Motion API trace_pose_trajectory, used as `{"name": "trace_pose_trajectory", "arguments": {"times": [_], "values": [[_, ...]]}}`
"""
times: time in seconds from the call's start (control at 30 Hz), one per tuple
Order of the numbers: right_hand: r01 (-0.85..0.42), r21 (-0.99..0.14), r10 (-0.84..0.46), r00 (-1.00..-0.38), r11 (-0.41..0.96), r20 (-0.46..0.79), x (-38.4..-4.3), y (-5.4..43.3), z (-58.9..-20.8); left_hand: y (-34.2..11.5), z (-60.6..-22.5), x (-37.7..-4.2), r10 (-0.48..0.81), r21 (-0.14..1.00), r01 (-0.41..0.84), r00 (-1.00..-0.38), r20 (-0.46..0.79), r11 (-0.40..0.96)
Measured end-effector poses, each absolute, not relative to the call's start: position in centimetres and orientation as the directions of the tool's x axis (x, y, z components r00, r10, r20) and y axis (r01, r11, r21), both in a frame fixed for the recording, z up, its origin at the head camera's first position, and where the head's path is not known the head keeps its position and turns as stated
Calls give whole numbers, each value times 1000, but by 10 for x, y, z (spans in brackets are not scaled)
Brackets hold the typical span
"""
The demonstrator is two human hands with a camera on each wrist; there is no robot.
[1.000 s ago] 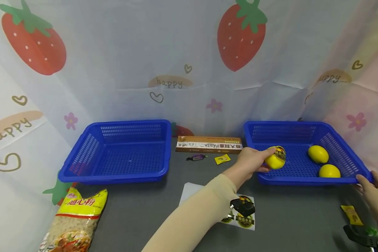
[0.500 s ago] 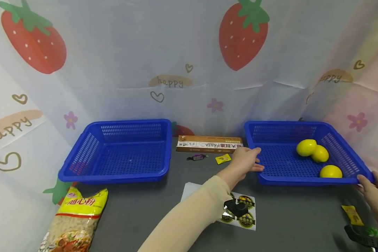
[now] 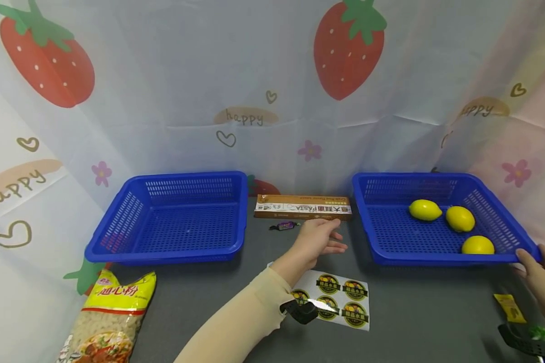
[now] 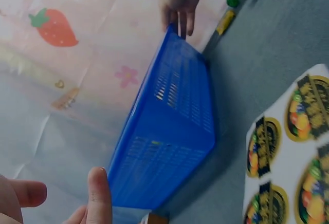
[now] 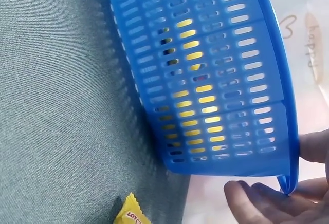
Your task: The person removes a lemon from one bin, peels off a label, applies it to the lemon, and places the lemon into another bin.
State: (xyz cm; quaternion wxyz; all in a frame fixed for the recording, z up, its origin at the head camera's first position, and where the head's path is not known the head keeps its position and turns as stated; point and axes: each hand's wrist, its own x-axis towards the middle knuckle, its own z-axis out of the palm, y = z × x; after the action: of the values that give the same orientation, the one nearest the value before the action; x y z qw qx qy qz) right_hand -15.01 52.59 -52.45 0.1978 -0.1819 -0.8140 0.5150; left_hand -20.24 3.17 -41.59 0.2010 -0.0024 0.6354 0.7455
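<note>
My right hand (image 3: 541, 277) grips the near right corner of the right blue plastic basket (image 3: 418, 258), thumb over the rim. In the right wrist view its fingers curl under that rim (image 5: 289, 131). Three yellow lemons lie in this basket: a left one (image 3: 425, 209), a middle one (image 3: 460, 219) and a near one (image 3: 478, 245). My left hand (image 3: 315, 242) holds nothing; it hovers left of the basket, near the pasta box (image 3: 302, 207), fingers loosely extended. The left forearm partly covers a sheet of round fruit stickers (image 3: 345, 292) on the table.
Another blue basket (image 3: 165, 254) stands at the left with no fruit in it. A pasta bag (image 3: 111, 317) lies in front of it. A purple-wrapped candy (image 3: 284, 226) sits before the box, and a yellow candy packet (image 3: 509, 308) lies near my right wrist.
My left hand let go of a stickered lemon in the right basket and drew back leftward. That lemon rolled, ending left of the middle one. The right hand stayed on the rim.
</note>
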Motion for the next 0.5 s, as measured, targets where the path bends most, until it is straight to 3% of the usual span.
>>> {"name": "trace_pose_trajectory", "arguments": {"times": [0.1,0.23,0.37,0.5], "values": [[160,-891,547,-830,424,111,-153,533,-535,11,-419,-194,324,949,-298,-912,-252,-103],[260,-838,658,-739,479,147,-157,539,-541,-21,-424,-181,361,959,-274,-904,-229,-78],[190,-790,665,-671,583,329,-166,559,-547,-58,-426,-169,365,977,-213,-910,-196,-6],[136,-754,614,-680,643,401,-158,540,-525,-94,-424,-161,376,987,-135,-913,-160,92]]}}
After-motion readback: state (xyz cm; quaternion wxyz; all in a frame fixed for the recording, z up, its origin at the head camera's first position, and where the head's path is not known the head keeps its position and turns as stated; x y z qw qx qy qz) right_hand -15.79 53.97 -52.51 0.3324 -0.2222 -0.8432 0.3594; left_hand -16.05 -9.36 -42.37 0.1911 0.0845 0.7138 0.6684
